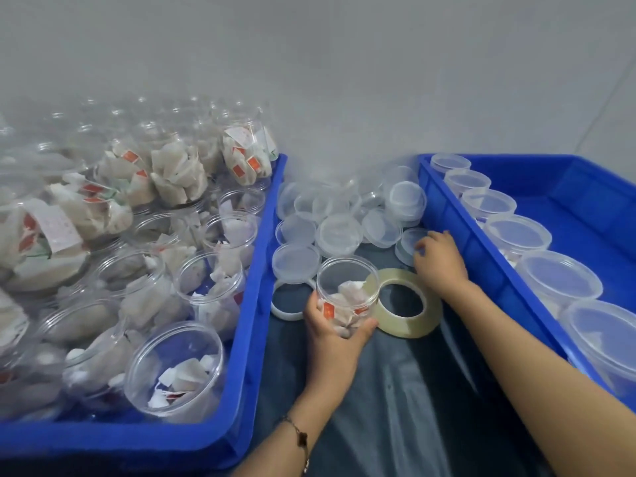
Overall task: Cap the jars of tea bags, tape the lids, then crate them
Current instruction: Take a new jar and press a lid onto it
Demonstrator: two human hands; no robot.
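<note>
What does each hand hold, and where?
Left hand grips the open jar round its lower side wall. Right hand fingers touch a loose lid; hold unclear.

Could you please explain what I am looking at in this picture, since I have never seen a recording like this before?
There is no machine here: a person wears a camera on the head, so the one picture looks down at their own two hands. The left hand holds an open jar with tea bags in it. The right hand reaches to a clear lid at the edge of a pile of lids. A roll of tape lies on the dark sheet between them. The blue crate on the left is full of uncapped jars; the blue crate on the right holds a row of capped ones.
</note>
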